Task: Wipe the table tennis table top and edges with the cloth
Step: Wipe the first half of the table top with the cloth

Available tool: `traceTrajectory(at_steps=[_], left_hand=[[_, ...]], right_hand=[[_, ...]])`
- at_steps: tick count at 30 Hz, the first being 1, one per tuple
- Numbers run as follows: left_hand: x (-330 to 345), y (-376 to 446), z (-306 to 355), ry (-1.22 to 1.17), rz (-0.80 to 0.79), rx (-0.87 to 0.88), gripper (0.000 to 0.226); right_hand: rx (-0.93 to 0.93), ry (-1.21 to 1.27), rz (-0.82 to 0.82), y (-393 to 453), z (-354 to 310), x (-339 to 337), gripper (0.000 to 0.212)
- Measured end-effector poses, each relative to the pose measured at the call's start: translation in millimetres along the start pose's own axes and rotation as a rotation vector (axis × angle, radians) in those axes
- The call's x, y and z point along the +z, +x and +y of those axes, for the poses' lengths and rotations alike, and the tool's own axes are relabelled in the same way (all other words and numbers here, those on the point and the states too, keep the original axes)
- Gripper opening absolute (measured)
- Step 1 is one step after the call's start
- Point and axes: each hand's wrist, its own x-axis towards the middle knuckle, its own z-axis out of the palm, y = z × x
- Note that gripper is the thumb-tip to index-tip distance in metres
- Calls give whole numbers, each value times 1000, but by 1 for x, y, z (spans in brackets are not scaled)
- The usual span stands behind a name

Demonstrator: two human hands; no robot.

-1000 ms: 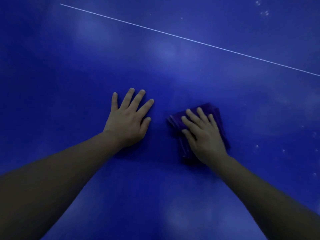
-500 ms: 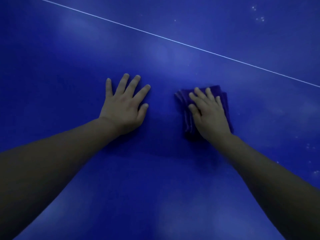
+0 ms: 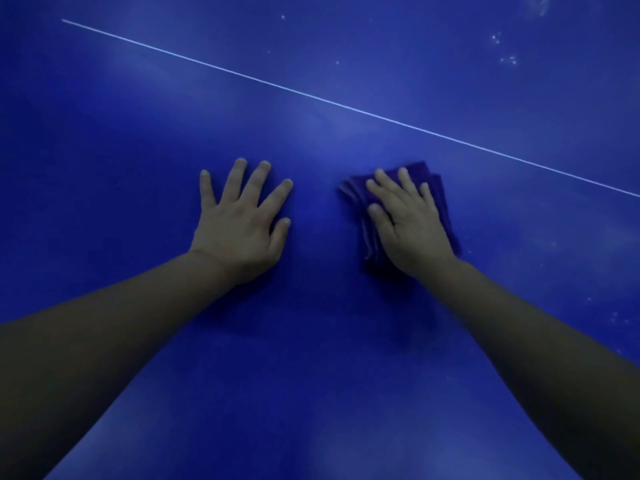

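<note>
1. The blue counter (image 3: 329, 358) fills the whole head view, and a thin white line (image 3: 346, 106) runs across it, slanting from upper left down to the right edge.
2. The left hand (image 3: 239, 223) lies palm down on the bare counter, fingers straight and spread apart; its grip holds nothing.
3. The right hand (image 3: 408, 220) lies palm down on top of a folded purple cloth (image 3: 360, 216), fingers straight and slightly parted, pressing the cloth flat rather than curling around it.
4. The cloth sits on the counter just below the white line, to the right of the left hand with a strip of bare counter between them. Its layered edges show past the thumb side, the fingertips and the little-finger side of the right hand.
5. Small pale specks (image 3: 507, 59) dot the counter at the upper right, beyond the line, and more lie near the right edge.
6. Both bare forearms reach in from the bottom corners.
</note>
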Motion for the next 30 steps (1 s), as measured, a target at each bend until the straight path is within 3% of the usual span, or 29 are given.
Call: traceTrajectory(at_steps=[6,9,13,17,22,24,26,28,30], left_hand=[[1,0,2,19,-1,-6,62],[2,1,3,15,0,-23,64],[1,2,4,12,-2,-30,65],[1,2,3,7,-6,-29,65],[2,0,6,-2,15,-41,63],[4,-1,10,-5,29,-64,63],[6,0,13,-13,45,-85,63],[8,1,17,-22,51,-97,63],[9,3,21,-26,53,-108,63]], right_hand=[[355,77,159,116,-16,-7,48],[229,8,98,126,-43,4,48],[-46,-32,11,54,-41,9,48],[36,-52,-4,6,3,-4,49],[385,33,80,107,-8,-11,50],[334,8,83,126,-39,1,50],[157,-29,70,106,-60,14,49],[41,-51,52,58,-55,18,48],[60,-42,56,13,-31,15,48]])
